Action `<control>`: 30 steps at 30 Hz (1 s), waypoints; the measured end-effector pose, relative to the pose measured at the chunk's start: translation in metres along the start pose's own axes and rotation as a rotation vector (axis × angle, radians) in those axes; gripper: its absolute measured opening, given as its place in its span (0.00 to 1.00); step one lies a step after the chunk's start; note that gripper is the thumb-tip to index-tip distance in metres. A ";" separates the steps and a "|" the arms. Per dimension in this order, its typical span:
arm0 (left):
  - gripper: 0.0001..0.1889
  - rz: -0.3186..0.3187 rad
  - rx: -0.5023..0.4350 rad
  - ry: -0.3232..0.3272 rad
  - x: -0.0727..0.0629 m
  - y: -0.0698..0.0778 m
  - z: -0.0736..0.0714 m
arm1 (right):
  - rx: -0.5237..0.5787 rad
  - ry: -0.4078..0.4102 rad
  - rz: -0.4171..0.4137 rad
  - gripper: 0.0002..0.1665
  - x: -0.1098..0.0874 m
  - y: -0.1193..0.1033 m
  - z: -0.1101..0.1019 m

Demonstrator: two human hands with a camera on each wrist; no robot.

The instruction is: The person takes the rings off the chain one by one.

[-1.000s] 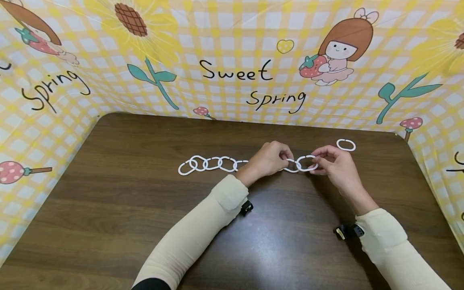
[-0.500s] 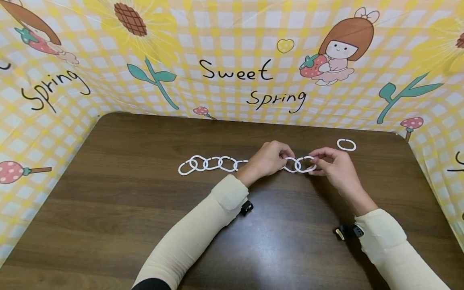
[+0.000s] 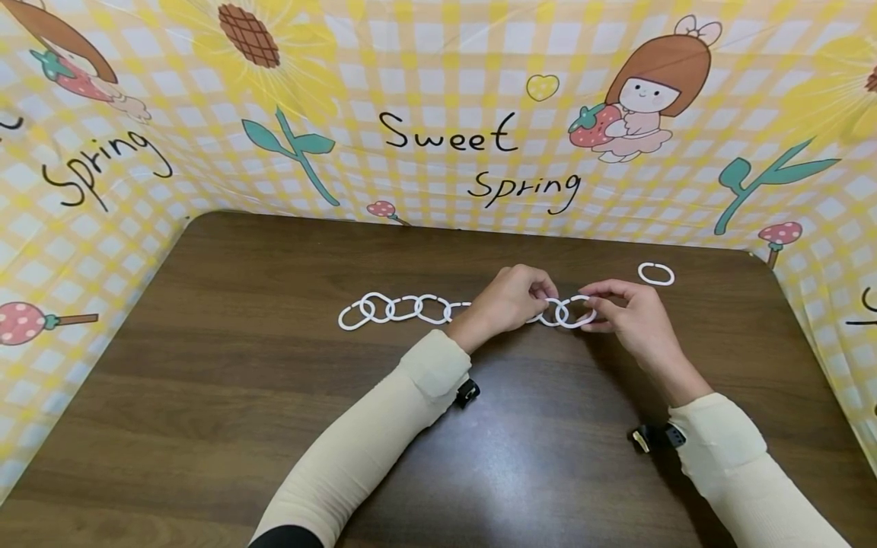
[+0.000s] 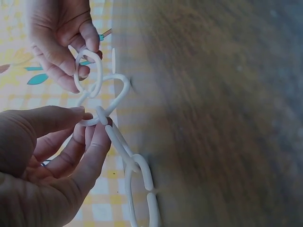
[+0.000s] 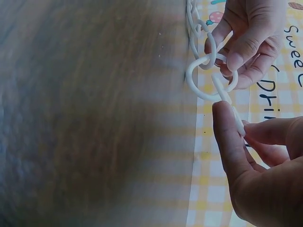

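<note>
A chain of white plastic oval links [image 3: 390, 308] runs left to right across the table, each link with a small gap in its side. My left hand [image 3: 510, 301] covers part of it in the head view. In the left wrist view, its thumb and fingers pinch the second-to-last link [image 4: 127, 87] where the following link joins it. The end link [image 5: 222, 90] hooks through that link and is pinched by the thumb and fingers of my right hand [image 3: 630, 316]. Both hands hold these links up off the table in the wrist views.
A single loose link [image 3: 661, 285] lies behind my right hand, near the back right of the dark wooden table [image 3: 240, 426]. A yellow checked cloth [image 3: 438, 91] walls the table at the back and sides. Each wrist wears a small black camera [image 3: 468, 393].
My right hand has shifted slightly left with the end link, bringing it closer to my left hand. The left hand stays nearly in place, and the loose link has not moved.
</note>
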State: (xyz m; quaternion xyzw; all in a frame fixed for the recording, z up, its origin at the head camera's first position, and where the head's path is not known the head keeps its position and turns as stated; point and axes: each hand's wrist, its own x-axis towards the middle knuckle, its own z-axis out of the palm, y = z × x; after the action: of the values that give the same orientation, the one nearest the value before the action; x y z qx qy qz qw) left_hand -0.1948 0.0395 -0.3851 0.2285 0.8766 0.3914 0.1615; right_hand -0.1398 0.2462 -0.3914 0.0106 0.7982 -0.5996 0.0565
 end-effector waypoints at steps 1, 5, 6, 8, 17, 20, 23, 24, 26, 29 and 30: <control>0.08 -0.001 -0.002 0.000 0.000 0.000 0.000 | -0.003 -0.001 -0.002 0.17 0.000 0.000 0.000; 0.07 0.000 -0.007 0.003 -0.002 0.000 0.000 | -0.013 -0.002 -0.007 0.15 0.000 0.000 0.001; 0.07 0.002 -0.010 0.004 -0.002 0.000 0.000 | -0.015 -0.002 -0.007 0.15 0.000 0.000 0.001; 0.07 0.007 -0.015 0.008 -0.002 -0.001 0.000 | -0.019 -0.003 -0.006 0.15 0.000 0.000 0.002; 0.05 0.030 0.005 0.020 -0.003 -0.002 0.000 | -0.027 -0.020 0.006 0.16 0.002 0.000 0.003; 0.05 0.041 0.012 0.023 -0.003 -0.002 0.000 | -0.028 -0.021 0.009 0.16 0.002 0.000 0.003; 0.05 0.049 0.005 0.025 -0.003 -0.003 0.001 | -0.029 -0.025 0.013 0.16 0.002 0.000 0.004; 0.05 0.051 0.001 0.025 -0.003 -0.003 0.001 | -0.030 -0.027 0.016 0.17 0.003 0.000 0.004; 0.05 0.054 -0.007 0.024 -0.003 -0.003 0.001 | -0.033 -0.032 0.019 0.17 0.003 0.001 0.005; 0.05 0.059 -0.013 0.020 -0.003 -0.003 0.001 | -0.036 -0.034 0.023 0.17 0.003 0.000 0.005; 0.05 0.060 -0.017 0.020 -0.003 -0.003 0.000 | -0.037 -0.034 0.022 0.17 0.003 0.000 0.005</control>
State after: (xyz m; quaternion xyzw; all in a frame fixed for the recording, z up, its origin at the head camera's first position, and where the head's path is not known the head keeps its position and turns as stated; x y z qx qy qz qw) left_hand -0.1929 0.0362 -0.3874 0.2497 0.8675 0.4058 0.1430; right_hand -0.1426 0.2408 -0.3934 0.0083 0.8079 -0.5842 0.0770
